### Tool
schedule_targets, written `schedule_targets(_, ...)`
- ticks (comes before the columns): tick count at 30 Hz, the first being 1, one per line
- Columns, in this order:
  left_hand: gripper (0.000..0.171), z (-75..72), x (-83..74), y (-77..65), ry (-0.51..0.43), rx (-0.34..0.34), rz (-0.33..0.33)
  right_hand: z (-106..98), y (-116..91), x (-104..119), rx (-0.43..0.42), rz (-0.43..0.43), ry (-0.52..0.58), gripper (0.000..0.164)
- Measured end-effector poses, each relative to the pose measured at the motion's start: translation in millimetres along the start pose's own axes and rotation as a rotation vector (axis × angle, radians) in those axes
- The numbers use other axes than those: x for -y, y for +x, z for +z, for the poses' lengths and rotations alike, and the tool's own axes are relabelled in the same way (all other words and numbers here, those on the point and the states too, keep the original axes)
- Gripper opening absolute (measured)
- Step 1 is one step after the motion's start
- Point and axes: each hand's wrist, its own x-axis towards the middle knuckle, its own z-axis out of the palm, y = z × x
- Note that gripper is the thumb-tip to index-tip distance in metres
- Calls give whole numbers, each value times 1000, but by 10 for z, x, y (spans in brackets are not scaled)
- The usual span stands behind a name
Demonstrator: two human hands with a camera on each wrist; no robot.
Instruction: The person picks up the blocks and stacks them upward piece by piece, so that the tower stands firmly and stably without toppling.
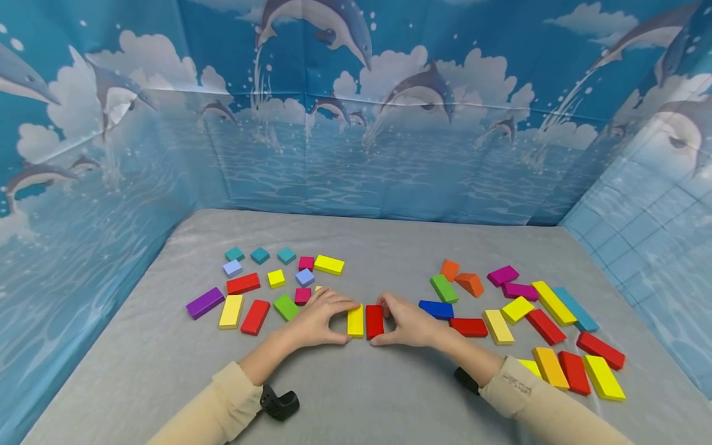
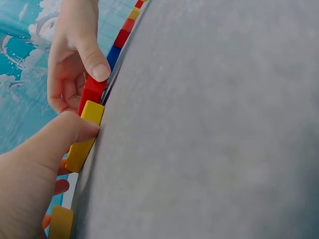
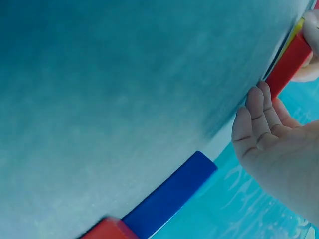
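Pinching the yellow block (image 1: 355, 321) end to end in the left hand (image 1: 314, 321), thumb at the near end, fingers at the far end. And likewise opposite: gripping the red block (image 1: 374, 322) in the right hand (image 1: 411, 322), spread only to the block's length. Side by side, yellow and red, right between the two sets of fingers! From the head, a narrow gap down the middle; from the left wrist, overlap instead, but plain sight of both thumbs against the blocks. Over to the right wrist: fingertips by the red end, just a yellow sliver behind. Large there too, outside the right fingers, a blue block (image 1: 436, 309), plus another red block (image 1: 468, 327). From the head alone: a green block (image 1: 286, 307) just beside the left fingers, teal cubes (image 1: 260, 255) and a purple block (image 1: 205, 303) well past them.
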Motion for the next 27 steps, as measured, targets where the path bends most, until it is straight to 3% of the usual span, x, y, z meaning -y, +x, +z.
schedule_targets(27,55,-24,-1,-11,13,34,17,81,37,13,-17,2,-58,62)
